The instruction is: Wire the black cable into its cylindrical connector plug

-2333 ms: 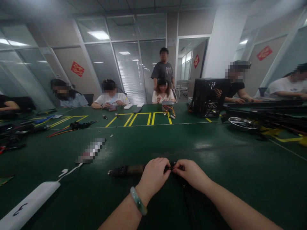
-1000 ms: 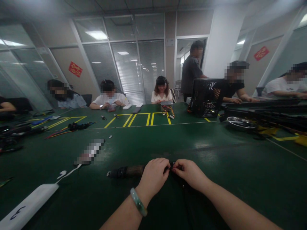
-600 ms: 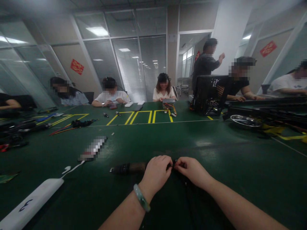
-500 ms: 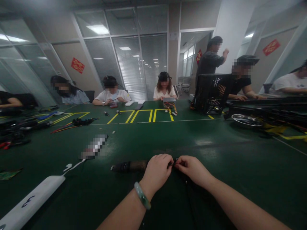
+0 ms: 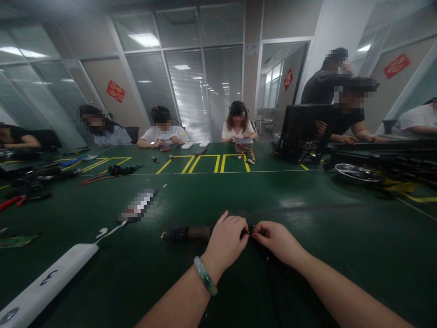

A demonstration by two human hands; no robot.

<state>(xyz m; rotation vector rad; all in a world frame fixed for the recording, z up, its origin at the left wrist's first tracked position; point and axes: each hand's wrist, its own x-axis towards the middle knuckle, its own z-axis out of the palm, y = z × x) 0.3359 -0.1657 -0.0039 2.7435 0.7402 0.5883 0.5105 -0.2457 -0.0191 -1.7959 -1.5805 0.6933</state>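
My left hand (image 5: pixel 226 242), with a pale green bangle on its wrist, is closed over the right end of a dark cylindrical tool (image 5: pixel 186 234) lying on the green table (image 5: pixel 307 218). My right hand (image 5: pixel 278 241) pinches a small dark part right beside the left fingertips. Dark cables (image 5: pixel 273 282) run from the hands toward me. What the fingers pinch is too small to name.
A white power strip (image 5: pixel 44 284) with a white plug lies at the near left. A blurred flat item (image 5: pixel 138 205) lies beyond it. Yellow tape boxes (image 5: pixel 201 164) mark the far table. A black computer case (image 5: pixel 305 132) and metal dish (image 5: pixel 357 172) stand right. Several people sit around.
My hands have stayed together at the tool's end while the view shifted slightly. The standing person in grey walked from behind the seated person to the right, behind the computer case.
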